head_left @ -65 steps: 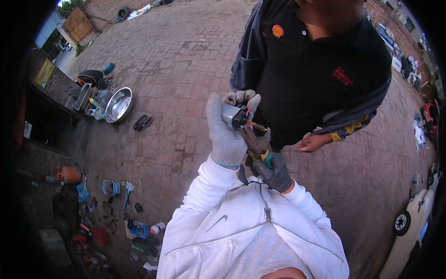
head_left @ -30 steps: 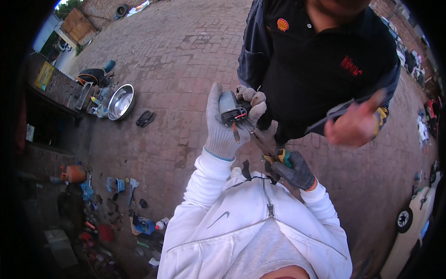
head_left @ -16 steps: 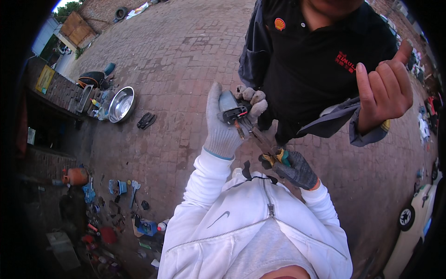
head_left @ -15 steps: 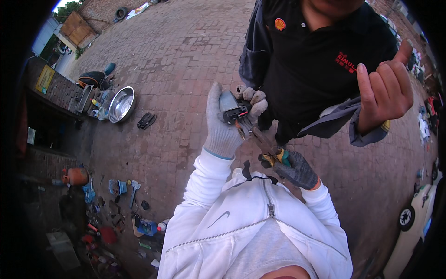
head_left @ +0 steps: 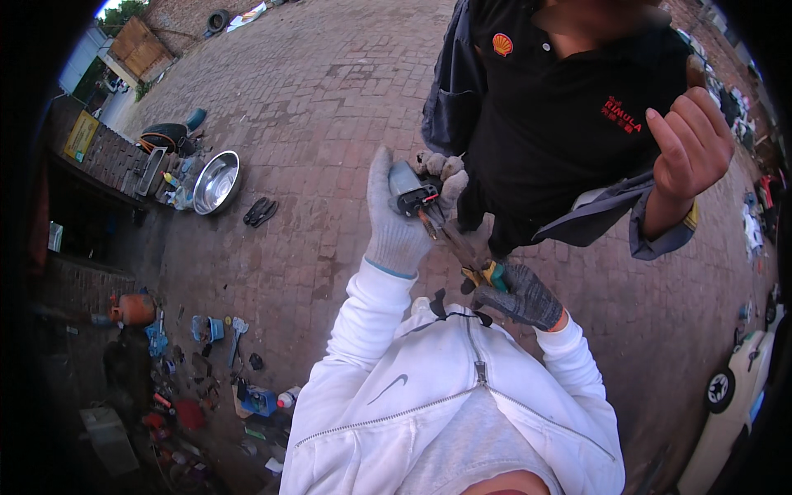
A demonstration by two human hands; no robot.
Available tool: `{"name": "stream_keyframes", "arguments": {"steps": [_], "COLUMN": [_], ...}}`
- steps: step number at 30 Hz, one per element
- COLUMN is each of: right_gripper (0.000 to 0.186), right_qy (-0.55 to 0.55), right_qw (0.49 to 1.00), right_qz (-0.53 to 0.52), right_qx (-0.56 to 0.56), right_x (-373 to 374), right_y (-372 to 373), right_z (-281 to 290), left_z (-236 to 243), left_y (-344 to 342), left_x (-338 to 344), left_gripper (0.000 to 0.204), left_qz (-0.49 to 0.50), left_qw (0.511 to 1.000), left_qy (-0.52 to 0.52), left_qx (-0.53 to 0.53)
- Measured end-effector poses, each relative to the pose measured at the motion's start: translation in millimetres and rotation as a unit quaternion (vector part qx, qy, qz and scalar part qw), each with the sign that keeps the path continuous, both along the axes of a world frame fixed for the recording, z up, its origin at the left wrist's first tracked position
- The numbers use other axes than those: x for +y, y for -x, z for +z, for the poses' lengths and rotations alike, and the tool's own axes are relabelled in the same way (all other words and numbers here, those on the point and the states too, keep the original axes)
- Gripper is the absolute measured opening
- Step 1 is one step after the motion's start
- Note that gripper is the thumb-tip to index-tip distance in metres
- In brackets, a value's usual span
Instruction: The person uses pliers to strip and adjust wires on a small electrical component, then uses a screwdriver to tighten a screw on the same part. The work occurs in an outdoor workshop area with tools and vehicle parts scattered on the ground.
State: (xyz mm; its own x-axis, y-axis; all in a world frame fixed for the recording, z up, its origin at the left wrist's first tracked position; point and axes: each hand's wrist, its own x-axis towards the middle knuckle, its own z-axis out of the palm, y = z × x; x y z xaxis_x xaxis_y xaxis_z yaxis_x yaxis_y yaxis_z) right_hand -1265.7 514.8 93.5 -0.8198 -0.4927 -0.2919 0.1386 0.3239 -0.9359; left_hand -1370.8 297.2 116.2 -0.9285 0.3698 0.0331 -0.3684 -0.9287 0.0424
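My left hand, in a pale grey knit glove, is closed round a small motor-like part with a metal housing and black end, from which a coppery coiled piece sticks down. My right hand, in a dark grey glove, grips pliers by their green and yellow handles, jaws reaching up to the part; whether they touch it is unclear.
A person in a dark shirt stands facing me, one bare hand raised. On the brick paving are a steel basin, sandals, an orange gas cylinder and scattered tools. A pale car stands at right.
Over two seconds my left hand has tilted the part so the coiled piece points downward, and my right hand has shifted rightward with the pliers. The other person's hand has risen to chest level.
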Motion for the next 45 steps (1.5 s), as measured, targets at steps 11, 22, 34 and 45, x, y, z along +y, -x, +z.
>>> {"name": "stream_keyframes", "arguments": {"steps": [11, 22, 34, 45], "right_gripper": [0.040, 0.042, 0.038, 0.040], "right_qy": [-0.074, -0.012, -0.080, -0.111], "right_qw": [0.974, 0.979, 0.957, 0.966], "right_qz": [0.009, -0.151, -0.142, -0.090], "right_qx": [0.212, 0.138, 0.241, 0.217], "right_x": [-15.1, -31.8, -33.1, -11.9], "right_y": [8.3, 15.1, 9.3, 2.3], "right_z": [-46.8, -60.4, -63.5, -13.9], "left_z": [12.5, -3.3, -3.4, 12.8], "left_y": [-3.6, -2.1, -0.2, -1.0], "left_x": [2.4, -3.9, -14.0, -20.2], "left_gripper": [0.054, 0.057, 0.053, 0.058], "left_qz": [0.038, 0.105, 0.072, 0.061], "left_qw": [0.995, 0.990, 0.997, 0.989], "left_qy": [0.078, 0.081, 0.025, 0.114], "left_qx": [-0.045, -0.052, -0.023, 0.071]}}
